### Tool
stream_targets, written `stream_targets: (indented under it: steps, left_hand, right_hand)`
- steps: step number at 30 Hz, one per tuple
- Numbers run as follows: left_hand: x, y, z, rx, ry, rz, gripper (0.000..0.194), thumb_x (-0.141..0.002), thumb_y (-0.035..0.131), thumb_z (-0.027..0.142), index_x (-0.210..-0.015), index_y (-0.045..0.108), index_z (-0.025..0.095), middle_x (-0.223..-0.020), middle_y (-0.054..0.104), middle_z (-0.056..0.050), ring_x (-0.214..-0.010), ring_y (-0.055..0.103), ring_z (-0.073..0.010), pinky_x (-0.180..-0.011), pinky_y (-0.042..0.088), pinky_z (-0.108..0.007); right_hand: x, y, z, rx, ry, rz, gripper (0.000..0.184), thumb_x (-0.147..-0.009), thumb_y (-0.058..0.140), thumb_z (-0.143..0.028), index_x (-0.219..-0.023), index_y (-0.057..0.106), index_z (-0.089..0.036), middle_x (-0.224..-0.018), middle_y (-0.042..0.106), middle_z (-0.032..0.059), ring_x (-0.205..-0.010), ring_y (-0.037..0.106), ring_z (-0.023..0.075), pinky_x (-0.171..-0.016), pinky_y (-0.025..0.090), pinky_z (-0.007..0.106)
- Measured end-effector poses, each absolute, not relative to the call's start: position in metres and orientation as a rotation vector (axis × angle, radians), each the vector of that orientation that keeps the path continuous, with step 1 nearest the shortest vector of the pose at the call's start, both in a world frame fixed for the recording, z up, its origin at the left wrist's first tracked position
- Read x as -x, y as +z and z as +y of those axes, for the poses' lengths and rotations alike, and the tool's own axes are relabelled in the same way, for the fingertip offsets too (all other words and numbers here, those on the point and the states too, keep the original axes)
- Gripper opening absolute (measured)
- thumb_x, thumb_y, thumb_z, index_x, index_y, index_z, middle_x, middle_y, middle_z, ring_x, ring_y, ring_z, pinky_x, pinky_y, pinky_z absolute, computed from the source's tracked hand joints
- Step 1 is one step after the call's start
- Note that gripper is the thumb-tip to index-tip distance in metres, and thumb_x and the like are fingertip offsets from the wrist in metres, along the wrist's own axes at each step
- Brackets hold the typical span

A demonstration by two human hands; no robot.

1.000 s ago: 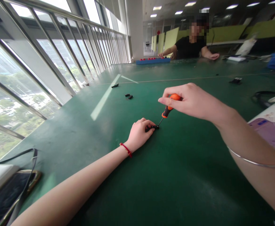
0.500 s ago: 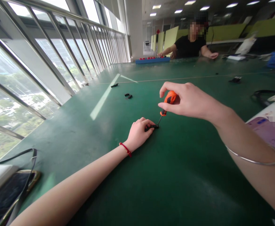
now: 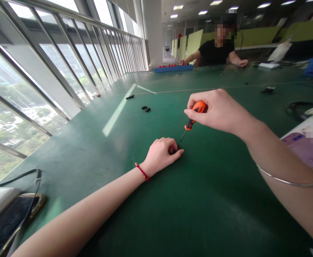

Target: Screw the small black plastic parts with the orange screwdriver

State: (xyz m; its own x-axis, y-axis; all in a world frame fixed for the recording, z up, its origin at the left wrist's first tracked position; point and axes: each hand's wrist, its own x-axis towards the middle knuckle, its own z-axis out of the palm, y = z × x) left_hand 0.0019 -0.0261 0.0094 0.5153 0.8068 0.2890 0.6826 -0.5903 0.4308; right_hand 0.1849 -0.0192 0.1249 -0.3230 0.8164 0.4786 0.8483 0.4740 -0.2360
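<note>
The green bench (image 3: 212,214) filled most of the view, with a person in a black top (image 3: 217,55) sitting at its far side behind a long blue strip with red knobs (image 3: 173,69). None of these had visibly altered over the last second.

The change lay at the near hands. The right hand (image 3: 218,110) had its fingers and thumb closed around the handle of the orange-and-black screwdriver (image 3: 190,124); half a second earlier those fingers had been more widely parted around it. The left hand (image 3: 160,153) had shifted too: it was more curled, its thumb reaching forward along the bench and its index finger bent, where before the fingertips had pinched the work. Whether it was gripping firmly at this moment could not be told.

The screwdriver's tip, which had met the end of the small black part (image 3: 178,146), now stood just off it, a little above and beyond the left fingers. The part itself was mostly hidden under the left hand, only a dark end showing. With tip and part separated, no turning could be under way, and the part was seemingly being resettled or checked in the fingers.

Smaller still, a pair of black pieces (image 3: 146,109) and a lone black piece (image 3: 130,96) lay farther up the bench, unmoved and well apart from both hands.
</note>
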Motion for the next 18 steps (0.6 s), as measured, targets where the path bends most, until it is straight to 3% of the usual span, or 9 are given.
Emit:
stream_targets:
  steps: [5,7,10,18]
  left_hand:
    - [-0.0028,0.0113,-0.0268,-2.543,0.847,1.239,0.005,-0.081,0.053,0.022,-0.079,0.057,0.019,-0.086,0.060,-0.003,-0.084,0.053,-0.0184,-0.079,0.043,-0.032]
    - [-0.0021,0.0094,-0.0244,-2.489,0.895,1.339,0.012,-0.079,0.053,0.017,-0.089,0.058,0.019,-0.098,0.060,-0.005,-0.093,0.053,-0.0205,-0.085,0.043,-0.034]
    - [-0.0009,0.0054,-0.0204,-2.429,0.825,1.364,0.023,-0.078,0.054,0.018,-0.100,0.060,0.019,-0.103,0.060,-0.006,-0.097,0.052,-0.0221,-0.089,0.044,-0.036]
    - [-0.0013,0.0041,-0.0207,-2.412,0.780,1.397,0.016,-0.081,0.055,0.022,-0.095,0.063,0.019,-0.099,0.061,-0.005,-0.095,0.052,-0.0223,-0.088,0.044,-0.037]
  right_hand:
    - [-0.1838,0.1254,-0.0202,1.366,-0.040,-2.181,0.016,-0.074,0.056,-0.035,-0.065,0.057,-0.021,-0.055,0.052,-0.0021,-0.051,0.041,0.0116,-0.053,0.028,0.026]
    - [-0.1833,0.1252,-0.0207,1.351,-0.014,-2.187,0.017,-0.075,0.056,-0.035,-0.065,0.056,-0.021,-0.056,0.052,-0.0020,-0.051,0.042,0.0115,-0.052,0.029,0.026]
    - [-0.1825,0.1246,-0.0215,1.334,0.012,-2.196,0.017,-0.075,0.056,-0.034,-0.064,0.056,-0.021,-0.057,0.053,-0.0020,-0.052,0.042,0.0113,-0.053,0.029,0.026]
    - [-0.1818,0.1246,-0.0220,1.332,0.043,-2.217,0.018,-0.075,0.055,-0.036,-0.066,0.057,-0.021,-0.057,0.053,-0.0015,-0.053,0.043,0.0116,-0.054,0.028,0.026]
